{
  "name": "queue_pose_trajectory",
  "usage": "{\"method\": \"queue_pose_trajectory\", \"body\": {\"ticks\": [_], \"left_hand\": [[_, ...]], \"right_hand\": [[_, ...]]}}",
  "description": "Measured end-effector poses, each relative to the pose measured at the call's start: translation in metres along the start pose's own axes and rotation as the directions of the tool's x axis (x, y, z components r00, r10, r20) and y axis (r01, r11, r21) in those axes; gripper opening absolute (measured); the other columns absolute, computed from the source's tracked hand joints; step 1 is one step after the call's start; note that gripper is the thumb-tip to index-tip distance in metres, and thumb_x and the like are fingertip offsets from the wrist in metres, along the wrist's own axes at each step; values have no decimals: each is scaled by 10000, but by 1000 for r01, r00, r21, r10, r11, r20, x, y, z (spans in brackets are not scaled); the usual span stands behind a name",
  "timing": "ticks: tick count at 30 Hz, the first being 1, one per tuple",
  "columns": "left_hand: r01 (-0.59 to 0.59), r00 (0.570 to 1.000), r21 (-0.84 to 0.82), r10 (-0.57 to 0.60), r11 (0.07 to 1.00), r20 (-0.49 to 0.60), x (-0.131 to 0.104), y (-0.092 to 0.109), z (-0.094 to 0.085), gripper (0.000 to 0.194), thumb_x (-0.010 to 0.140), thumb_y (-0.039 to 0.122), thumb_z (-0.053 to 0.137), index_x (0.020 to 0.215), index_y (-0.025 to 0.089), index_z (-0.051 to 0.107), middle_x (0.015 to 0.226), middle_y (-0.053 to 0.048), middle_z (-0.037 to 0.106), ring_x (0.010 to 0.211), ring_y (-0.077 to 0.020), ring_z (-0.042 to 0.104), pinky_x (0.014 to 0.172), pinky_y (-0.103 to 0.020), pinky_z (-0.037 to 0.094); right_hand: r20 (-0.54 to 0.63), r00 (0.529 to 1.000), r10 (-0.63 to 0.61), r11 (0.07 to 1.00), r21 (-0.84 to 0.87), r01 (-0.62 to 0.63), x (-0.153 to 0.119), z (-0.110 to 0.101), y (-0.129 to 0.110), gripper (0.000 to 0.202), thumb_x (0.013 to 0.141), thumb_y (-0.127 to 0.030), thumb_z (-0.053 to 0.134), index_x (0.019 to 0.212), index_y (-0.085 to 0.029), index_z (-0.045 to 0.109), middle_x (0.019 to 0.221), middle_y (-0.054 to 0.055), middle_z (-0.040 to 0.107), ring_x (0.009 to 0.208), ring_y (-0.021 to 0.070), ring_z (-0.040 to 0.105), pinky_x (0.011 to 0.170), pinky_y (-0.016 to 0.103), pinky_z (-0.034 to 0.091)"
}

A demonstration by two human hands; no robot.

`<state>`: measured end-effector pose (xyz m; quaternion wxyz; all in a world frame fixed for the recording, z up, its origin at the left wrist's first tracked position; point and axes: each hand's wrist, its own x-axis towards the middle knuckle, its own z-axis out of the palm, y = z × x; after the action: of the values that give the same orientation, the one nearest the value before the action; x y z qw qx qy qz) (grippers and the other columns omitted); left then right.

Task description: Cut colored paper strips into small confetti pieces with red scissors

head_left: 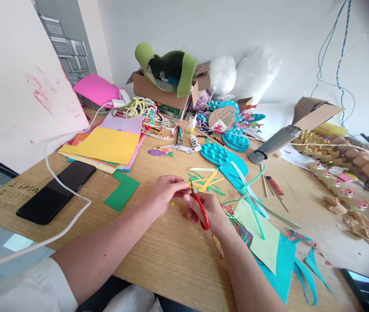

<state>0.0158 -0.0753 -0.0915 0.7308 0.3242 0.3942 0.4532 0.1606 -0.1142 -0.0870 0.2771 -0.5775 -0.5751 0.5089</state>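
Note:
My left hand (166, 193) pinches the end of a thin yellow paper strip (189, 182) over the middle of the wooden table. Beside it on the right, my right hand (204, 209) is closed round the red handles of a pair of scissors (202, 212), whose blades point up and away at the strip near my left fingertips. Just beyond both hands lie several yellow strips (211, 178) crossed over several green strips (216, 190). A tiny yellow scrap (172, 204) rests on the table between my forearms.
At the left are a black phone (56, 192), a white cable, stacked coloured paper (106, 145) and a green paper piece (122, 190). Light green and blue sheets (262, 234) lie by my right forearm. Farther back stand glue bottles, a grey flask (273, 144) and a cardboard box (161, 97).

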Motion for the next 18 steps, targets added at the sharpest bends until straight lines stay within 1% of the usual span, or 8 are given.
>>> {"method": "queue_pose_trajectory", "body": {"ticks": [7,14,18], "left_hand": [[-4,1000,0,4,1000,-11,2,-2,-1,157,553,225,784,593,120,673,607,-37,657,567,-113,587,594,-238,459],[0,1000,-11,0,1000,-8,1,-2,0,161,560,224,785,606,115,677,624,-45,662,577,-115,599,605,-239,467],[-2,1000,-17,2,1000,2,2,-3,-1,164,559,228,787,604,119,674,622,-43,661,577,-116,596,593,-237,458]], "right_hand": [[-3,1000,-8,997,-73,8,2,-1,3,475,763,-621,623,602,-200,476,482,6,601,390,122,523,394,215,355],[-19,1000,-2,997,-77,0,2,-1,4,483,761,-624,622,586,-202,465,449,-6,576,365,113,498,379,209,338],[-17,1000,6,997,-79,-8,2,-1,5,491,748,-638,625,588,-204,459,456,-2,585,359,113,494,373,209,335]]}}
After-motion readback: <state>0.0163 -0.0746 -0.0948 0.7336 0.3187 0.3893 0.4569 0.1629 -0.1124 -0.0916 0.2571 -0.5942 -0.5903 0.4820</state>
